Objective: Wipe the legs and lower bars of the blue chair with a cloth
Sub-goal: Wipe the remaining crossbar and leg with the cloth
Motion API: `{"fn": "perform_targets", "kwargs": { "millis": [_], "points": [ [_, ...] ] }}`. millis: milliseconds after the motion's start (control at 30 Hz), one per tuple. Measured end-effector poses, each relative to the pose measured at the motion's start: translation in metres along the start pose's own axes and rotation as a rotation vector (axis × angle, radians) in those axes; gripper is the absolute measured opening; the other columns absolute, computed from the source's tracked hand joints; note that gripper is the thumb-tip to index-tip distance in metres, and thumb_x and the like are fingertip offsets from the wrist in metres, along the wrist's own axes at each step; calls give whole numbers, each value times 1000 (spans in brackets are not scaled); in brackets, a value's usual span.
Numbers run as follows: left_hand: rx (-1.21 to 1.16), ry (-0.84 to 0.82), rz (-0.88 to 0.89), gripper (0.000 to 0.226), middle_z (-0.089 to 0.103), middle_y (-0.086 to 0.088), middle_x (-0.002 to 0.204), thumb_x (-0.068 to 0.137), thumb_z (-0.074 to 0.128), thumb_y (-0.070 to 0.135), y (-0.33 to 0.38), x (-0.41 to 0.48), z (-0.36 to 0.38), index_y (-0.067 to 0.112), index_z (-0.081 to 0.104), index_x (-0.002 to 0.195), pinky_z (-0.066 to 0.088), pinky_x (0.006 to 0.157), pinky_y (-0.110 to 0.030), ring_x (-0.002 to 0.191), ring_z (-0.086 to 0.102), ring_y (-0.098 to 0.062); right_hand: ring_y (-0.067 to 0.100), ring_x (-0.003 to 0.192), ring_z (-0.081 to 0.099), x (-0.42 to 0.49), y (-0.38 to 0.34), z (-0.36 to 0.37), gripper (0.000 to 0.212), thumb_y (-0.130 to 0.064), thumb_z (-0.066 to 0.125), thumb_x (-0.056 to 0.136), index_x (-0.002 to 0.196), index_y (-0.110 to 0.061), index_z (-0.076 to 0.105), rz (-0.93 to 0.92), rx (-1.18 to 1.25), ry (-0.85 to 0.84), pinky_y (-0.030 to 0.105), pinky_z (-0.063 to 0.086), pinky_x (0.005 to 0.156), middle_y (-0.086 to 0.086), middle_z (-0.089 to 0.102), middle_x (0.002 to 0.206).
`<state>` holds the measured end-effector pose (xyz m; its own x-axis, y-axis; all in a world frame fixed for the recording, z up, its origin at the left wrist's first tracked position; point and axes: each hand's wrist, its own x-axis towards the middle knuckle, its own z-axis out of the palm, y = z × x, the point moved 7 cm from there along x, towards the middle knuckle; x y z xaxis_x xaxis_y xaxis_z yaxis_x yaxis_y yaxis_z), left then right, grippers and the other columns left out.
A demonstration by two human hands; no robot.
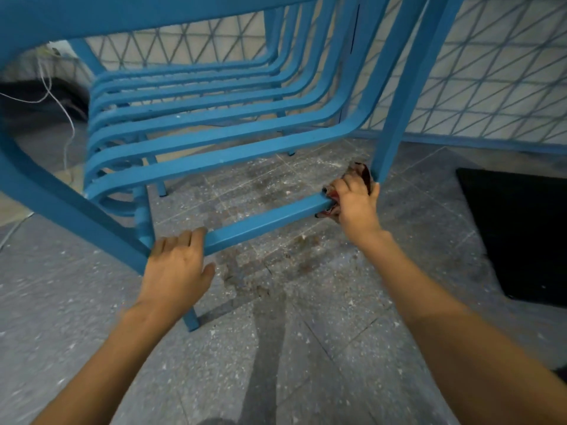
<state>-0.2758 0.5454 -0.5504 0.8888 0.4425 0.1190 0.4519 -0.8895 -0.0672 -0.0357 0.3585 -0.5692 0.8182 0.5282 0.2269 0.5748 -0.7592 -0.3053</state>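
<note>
The blue chair of curved metal slats fills the upper half of the head view. Its lower bar runs from lower left to upper right between two legs. My left hand grips the left end of that bar, where it meets the left leg. My right hand presses a dark red and brown cloth against the right end of the bar, at the foot of the right leg. Most of the cloth is hidden under my fingers.
The floor is grey speckled tile with a brownish stain under the bar. A black mat lies at the right. A blue mesh fence stands behind the chair. White cords trail at the far left.
</note>
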Motion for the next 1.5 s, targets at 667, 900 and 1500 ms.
{"fn": "perform_targets", "kwargs": {
  "millis": [667,900,1500],
  "points": [
    [13,51,-32,48,61,-16,93,93,39,48,1,1,1,3,53,102,37,83,-50,85,57,-36,32,120,47,7,-20,-9,43,-29,72,77,114,-11,58,-336,-167,-166,49,23,110,11,59,117],
    [-77,-26,-51,57,57,-12,113,90,30,59,-61,10,10,9,49,111,29,92,-47,105,50,-32,29,116,45,-10,-58,2,49,-26,75,76,120,-13,57,-349,-58,-191,44,31,101,8,56,116],
    [-260,-54,225,72,16,-5,155,94,49,30,101,13,8,13,8,151,-1,115,-53,145,6,-24,21,111,48,-110,-53,-21,55,-13,37,68,113,-5,68,-475,161,33,38,33,98,14,67,116]
  ]
}}
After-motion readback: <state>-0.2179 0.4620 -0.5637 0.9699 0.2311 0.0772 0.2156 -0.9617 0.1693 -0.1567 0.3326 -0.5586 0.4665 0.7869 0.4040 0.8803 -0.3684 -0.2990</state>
